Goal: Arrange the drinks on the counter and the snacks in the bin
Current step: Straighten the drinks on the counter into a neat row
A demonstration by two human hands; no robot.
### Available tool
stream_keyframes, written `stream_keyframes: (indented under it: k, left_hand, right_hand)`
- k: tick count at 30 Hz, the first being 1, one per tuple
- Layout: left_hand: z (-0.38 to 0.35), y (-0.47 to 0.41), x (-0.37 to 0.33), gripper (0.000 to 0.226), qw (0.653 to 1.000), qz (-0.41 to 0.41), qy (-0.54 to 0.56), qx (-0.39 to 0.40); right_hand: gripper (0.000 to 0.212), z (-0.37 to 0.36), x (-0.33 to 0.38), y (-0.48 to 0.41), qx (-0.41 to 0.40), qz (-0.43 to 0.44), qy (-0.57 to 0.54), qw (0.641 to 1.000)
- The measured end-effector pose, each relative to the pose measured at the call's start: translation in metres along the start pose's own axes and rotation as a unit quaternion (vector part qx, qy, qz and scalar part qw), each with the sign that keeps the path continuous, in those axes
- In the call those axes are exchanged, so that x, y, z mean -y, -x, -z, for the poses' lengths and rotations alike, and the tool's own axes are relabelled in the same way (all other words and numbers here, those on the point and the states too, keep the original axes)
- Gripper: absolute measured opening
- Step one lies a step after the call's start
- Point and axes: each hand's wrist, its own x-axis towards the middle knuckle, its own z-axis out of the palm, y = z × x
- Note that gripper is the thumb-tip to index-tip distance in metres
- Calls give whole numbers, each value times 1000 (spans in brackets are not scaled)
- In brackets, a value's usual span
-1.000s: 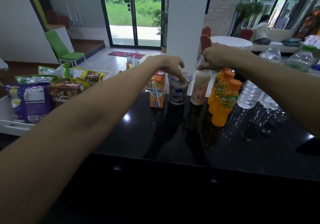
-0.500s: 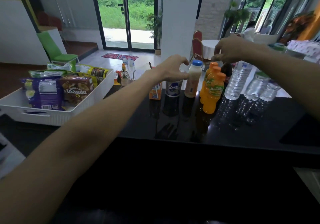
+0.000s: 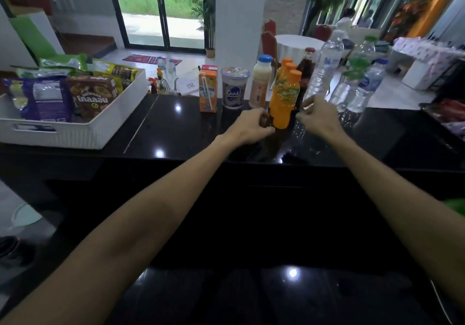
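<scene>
The black counter point(image 3: 176, 133) lies bare before us, with the white bin point(image 3: 100, 128) of snack packs point(image 3: 50, 100) at its left edge. Along the back we count three orange bottles point(image 3: 284, 103), three water bottles point(image 3: 327, 65), one carton point(image 3: 207, 90), one cup point(image 3: 234, 90), one milk bottle point(image 3: 260, 83) and one dark bottle point(image 3: 305, 73). Our left hand point(image 3: 251, 128) curls against the front orange bottle, grip unclear, while our right hand point(image 3: 318, 117) has its fingers point(image 3: 300, 117) loosely curled just beside it, holding nothing.

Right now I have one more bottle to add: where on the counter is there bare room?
Bare counter lies between the bin and the juice carton, and across the near strip this side of the left hand and right hand. Crowded: the far row from carton to water bottles, with both hands flanking the front orange bottle.
</scene>
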Motion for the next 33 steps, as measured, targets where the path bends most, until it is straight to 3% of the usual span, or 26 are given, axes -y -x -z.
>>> stream_keyframes:
  k: [3,8,17,21,25,28,33]
  left_hand:
    - [-18,-1,1,57,1000,17,2,-6]
    - [-35,-18,-5,52,999,34,26,-3]
    - [-52,-34,13,55,1000,17,15,-2]
    - [-55,-36,14,57,1000,11,-21,-4]
    - [-57,-36,15,57,999,12,-45,6]
    - [-55,-36,17,59,1000,12,-2,5]
    - [-55,-35,17,53,1000,9,3,5]
  right_hand:
    - [50,-32,-31,13,70,-58,-30,995]
    - [68,-52,-42,-8,58,-42,-69,995]
    - [60,-68,-58,-22,14,-20,-123,992]
    - [38,-69,-59,-23,12,9,-80,997]
    - [47,-71,-62,-22,-2,-12,-80,997]
    - [53,-73,-61,-22,-20,-21,-89,996]
    - [41,-75,-56,-25,-35,21,-24,999]
